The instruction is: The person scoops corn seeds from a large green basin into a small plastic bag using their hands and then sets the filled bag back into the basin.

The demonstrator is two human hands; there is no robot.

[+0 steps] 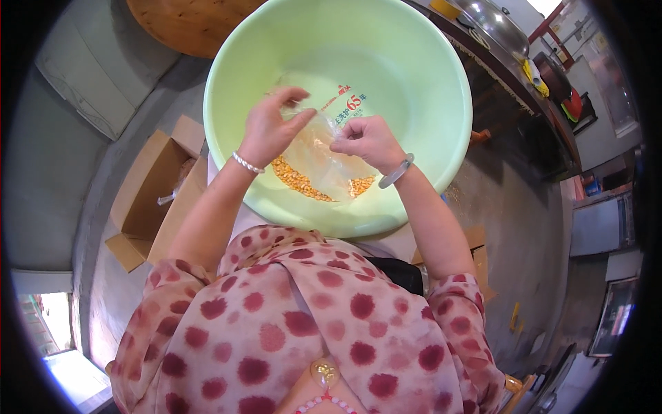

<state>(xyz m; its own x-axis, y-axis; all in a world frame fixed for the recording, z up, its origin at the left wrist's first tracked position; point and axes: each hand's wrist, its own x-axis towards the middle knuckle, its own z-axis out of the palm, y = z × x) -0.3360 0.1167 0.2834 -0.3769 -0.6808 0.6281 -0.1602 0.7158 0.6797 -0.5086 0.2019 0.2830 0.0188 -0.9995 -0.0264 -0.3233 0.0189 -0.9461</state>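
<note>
Both my hands are over a large pale green basin (441,138). A clear plastic bag (321,155) hangs between them, its lower part resting over yellow corn kernels (296,181) in the basin's near side. My right hand (369,141) pinches the bag's upper edge between thumb and fingers. My left hand (276,124) is beside the bag's top, thumb and fingers apart, the fingers curved. Whether the left fingertips touch the thin film is hard to make out. More kernels show to the right of the bag, and the film hides those behind it.
An open cardboard box (141,186) stands on the floor at the left. A round wooden tabletop (183,27) is at the far left. On the right, a dark counter (514,76) carries a shiny metal lid (493,24) and a yellow cloth (534,78).
</note>
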